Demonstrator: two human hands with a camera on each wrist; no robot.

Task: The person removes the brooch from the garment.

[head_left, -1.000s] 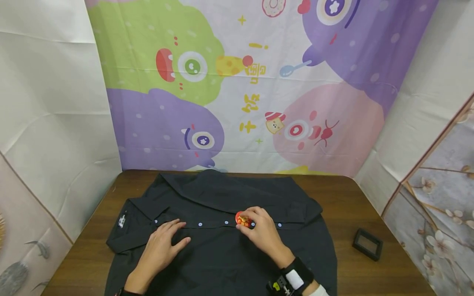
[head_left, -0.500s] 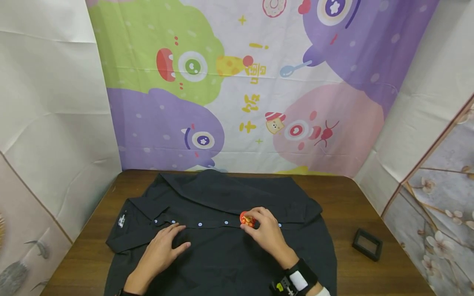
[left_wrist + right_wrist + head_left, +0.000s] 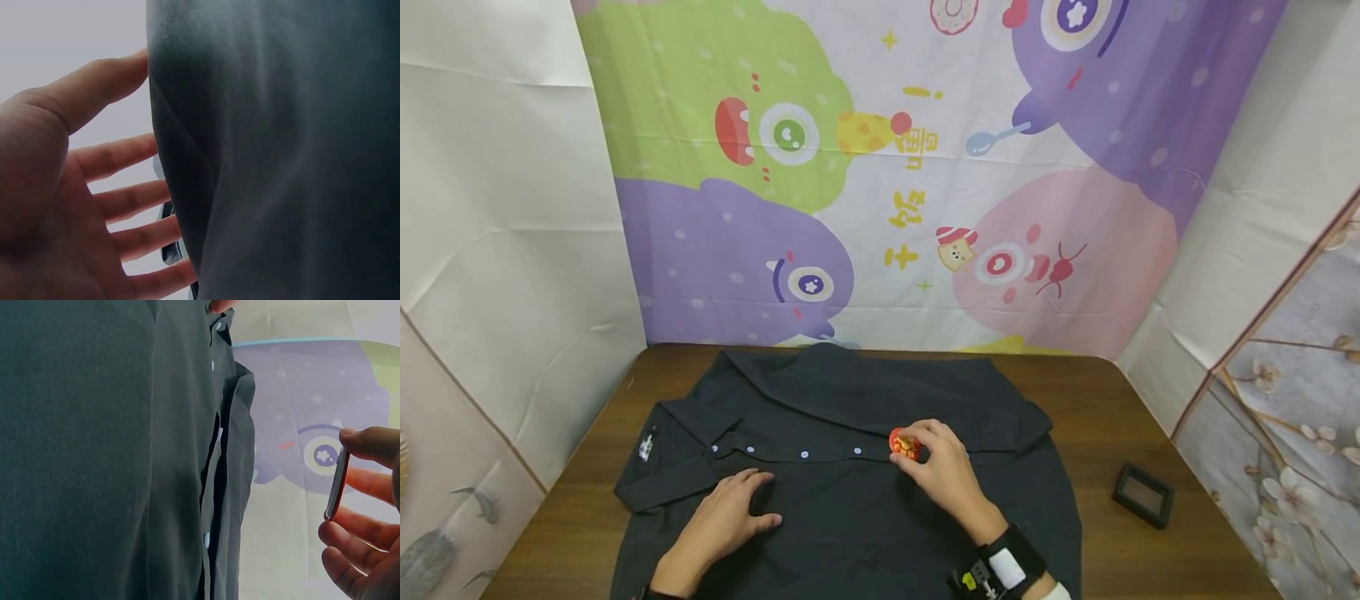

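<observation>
A dark button-up shirt lies spread sideways on the table, its row of pale buttons running left to right. Between thumb and fingertips, my right hand pinches a round red badge with a gold design, over the button strip. The right wrist view shows this badge edge-on, thin and pale-backed, apart from the cloth. My left hand is at the shirt's left part, just below the buttons, fingers spread and holding nothing. In the left wrist view, cloth hides the fingertips of that hand.
A small black rectangular frame lies on the brown table to the right of the shirt. A cartoon-printed cloth hangs behind the table's far edge. The shirt covers most of the tabletop.
My right hand has shifted slightly right with the badge. The left hand has drawn back a little toward me, uncovering a button near its fingertips.
</observation>
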